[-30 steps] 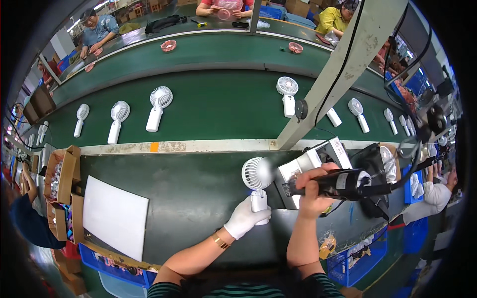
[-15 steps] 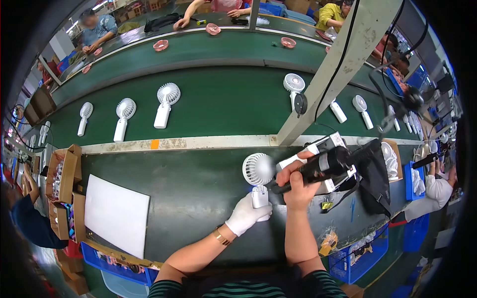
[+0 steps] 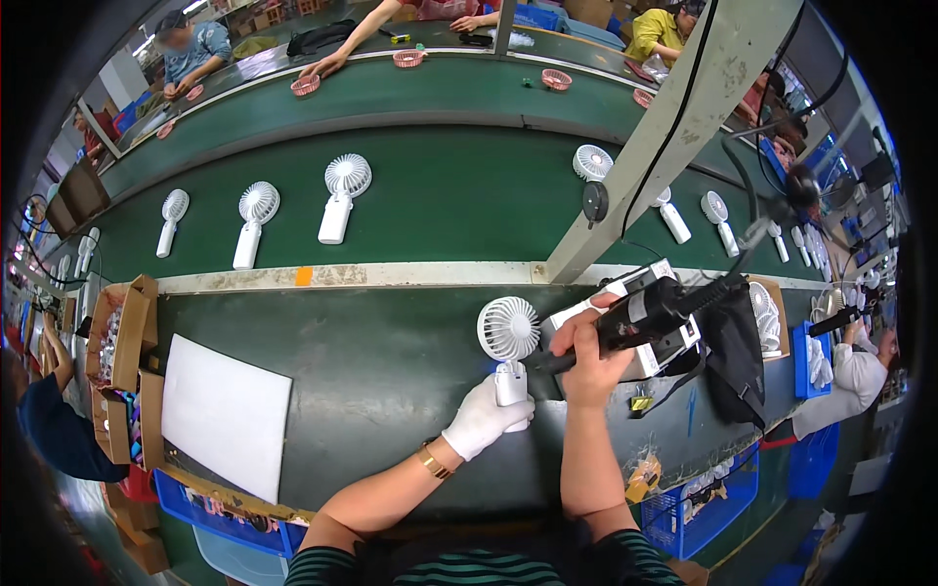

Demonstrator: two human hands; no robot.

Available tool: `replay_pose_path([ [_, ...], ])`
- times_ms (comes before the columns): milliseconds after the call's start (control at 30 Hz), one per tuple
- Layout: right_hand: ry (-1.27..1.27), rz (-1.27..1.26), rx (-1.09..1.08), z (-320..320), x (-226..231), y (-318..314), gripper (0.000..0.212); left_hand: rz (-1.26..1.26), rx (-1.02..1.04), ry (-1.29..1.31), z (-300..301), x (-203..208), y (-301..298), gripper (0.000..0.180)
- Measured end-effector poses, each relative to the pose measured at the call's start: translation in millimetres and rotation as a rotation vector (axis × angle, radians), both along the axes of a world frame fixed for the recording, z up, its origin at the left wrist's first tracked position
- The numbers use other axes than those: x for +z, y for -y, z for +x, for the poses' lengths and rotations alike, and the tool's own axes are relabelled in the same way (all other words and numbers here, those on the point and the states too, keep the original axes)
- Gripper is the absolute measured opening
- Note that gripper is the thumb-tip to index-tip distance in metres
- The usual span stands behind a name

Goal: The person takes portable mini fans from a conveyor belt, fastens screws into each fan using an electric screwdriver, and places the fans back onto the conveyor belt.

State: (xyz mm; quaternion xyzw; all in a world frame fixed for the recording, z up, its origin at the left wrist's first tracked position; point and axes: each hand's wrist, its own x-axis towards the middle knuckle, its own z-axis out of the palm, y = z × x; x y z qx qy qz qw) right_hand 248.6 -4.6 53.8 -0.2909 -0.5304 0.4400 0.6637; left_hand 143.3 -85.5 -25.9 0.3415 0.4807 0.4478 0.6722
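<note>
My left hand (image 3: 486,421), in a white glove, is closed round the handle of a white handheld fan (image 3: 509,329) and keeps it upright above the workbench. The fan's round grille points away from me, with its handle towards me. My right hand (image 3: 592,363) is bare and wrapped round a black electric screwdriver (image 3: 630,322). Its narrow end points left at the neck of the fan; whether it touches cannot be made out. Behind the screwdriver stands a white and black box-shaped device (image 3: 653,362), partly covered by my right hand.
Beyond the bench, a green conveyor belt (image 3: 440,215) carries several white fans (image 3: 348,176). A slanted metal post (image 3: 635,146) rises at the right. A white sheet (image 3: 227,415) and cardboard boxes (image 3: 122,332) lie left; a black bag (image 3: 733,356) lies right. Co-workers sit across the belts.
Fans on the near belt have shifted slightly right, pink baskets on the far belt slightly left. A co-worker's hand has reached a pink basket. My hands have barely moved; the blur over the fan grille is gone.
</note>
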Motion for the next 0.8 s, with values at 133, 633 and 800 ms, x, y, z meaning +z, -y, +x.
replay_pose_path([
  [133,-0.25,-0.041,0.119,-13,-3,4,0.044,-0.006,0.012,0.107,0,6,-1,0.028],
  [633,-0.203,-0.073,0.211,-25,-38,16,0.041,0.033,0.029,0.003,1,0,4,0.031],
  [800,-0.192,-0.088,0.182,-35,-41,19,0.05,0.031,0.001,-0.08,-4,-6,2,0.041],
])
